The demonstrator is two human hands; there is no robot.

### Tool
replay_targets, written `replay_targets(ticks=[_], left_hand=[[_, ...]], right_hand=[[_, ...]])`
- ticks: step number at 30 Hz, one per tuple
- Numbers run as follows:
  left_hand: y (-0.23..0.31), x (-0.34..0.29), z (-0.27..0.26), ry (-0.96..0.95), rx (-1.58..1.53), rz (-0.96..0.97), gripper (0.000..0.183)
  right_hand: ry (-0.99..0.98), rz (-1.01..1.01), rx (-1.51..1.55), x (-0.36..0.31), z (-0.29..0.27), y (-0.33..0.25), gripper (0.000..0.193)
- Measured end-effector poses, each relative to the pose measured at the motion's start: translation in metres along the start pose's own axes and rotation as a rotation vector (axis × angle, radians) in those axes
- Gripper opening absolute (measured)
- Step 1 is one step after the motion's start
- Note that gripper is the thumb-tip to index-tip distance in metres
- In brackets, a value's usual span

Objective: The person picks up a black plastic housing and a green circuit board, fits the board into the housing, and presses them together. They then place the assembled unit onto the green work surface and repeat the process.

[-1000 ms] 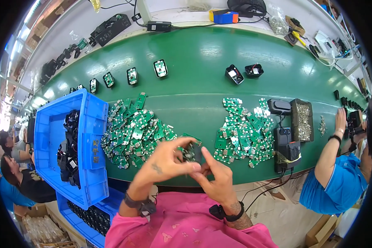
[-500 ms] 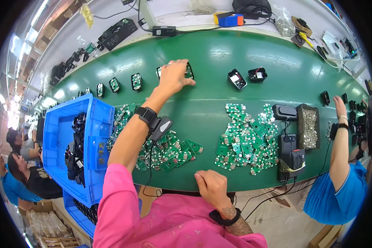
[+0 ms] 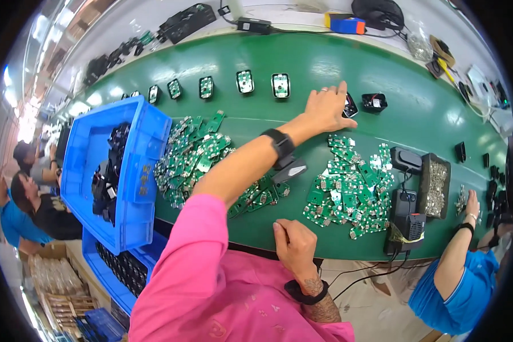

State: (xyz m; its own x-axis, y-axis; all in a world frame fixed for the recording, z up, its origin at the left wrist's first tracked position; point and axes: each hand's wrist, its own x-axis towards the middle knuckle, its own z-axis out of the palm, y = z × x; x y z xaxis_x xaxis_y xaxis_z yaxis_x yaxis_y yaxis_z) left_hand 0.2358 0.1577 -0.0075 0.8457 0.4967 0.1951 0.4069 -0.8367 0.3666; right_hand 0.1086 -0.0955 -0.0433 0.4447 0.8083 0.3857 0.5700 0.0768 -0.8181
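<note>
My left hand [image 3: 326, 108] reaches out over the green table, fingers and thumb spread at a black plastic housing [image 3: 351, 106]. The hand hides part of that housing, and I cannot tell whether the fingers touch it. Just right of it stands a second black housing [image 3: 374, 102] with wires and a white part inside. To the left, a housing fitted with a green circuit board [image 3: 280, 86] stands in a row with several similar ones. My right hand [image 3: 296, 245] is closed at the table's near edge; whatever it may hold is hidden.
Loose green circuit boards lie in a left heap [image 3: 194, 154] and a right heap [image 3: 353, 194]. A blue crate [image 3: 134, 182] with black parts stands left. Black power units [image 3: 404, 214] and a tray of small metal parts [image 3: 436, 188] are at right. A co-worker's arm [image 3: 461, 245] reaches in.
My left hand has moved right from a board-filled housing, now left in the row, to the open black housing. My right hand stays closed at the table edge. The view has shifted.
</note>
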Motion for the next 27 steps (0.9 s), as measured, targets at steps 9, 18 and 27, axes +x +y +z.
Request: replay_targets(ticks=[9, 18, 27], left_hand=[[-0.018, -0.031, -0.039, 0.203, -0.470, -0.076, 0.078], [-0.020, -0.202, -0.130, 0.125, -1.847, -0.358, 0.046], [-0.031, -0.291, -0.073, 0.169, -2.439, -0.445, 0.037]], right_hand=[[0.007, 0.014, -0.194, 0.023, 0.013, -0.014, 0.013], [-0.155, 0.143, -0.362, 0.067, 0.023, -0.013, 0.024], [-0.214, 0.513, 0.228, 0.073, 0.013, -0.005, 0.014]])
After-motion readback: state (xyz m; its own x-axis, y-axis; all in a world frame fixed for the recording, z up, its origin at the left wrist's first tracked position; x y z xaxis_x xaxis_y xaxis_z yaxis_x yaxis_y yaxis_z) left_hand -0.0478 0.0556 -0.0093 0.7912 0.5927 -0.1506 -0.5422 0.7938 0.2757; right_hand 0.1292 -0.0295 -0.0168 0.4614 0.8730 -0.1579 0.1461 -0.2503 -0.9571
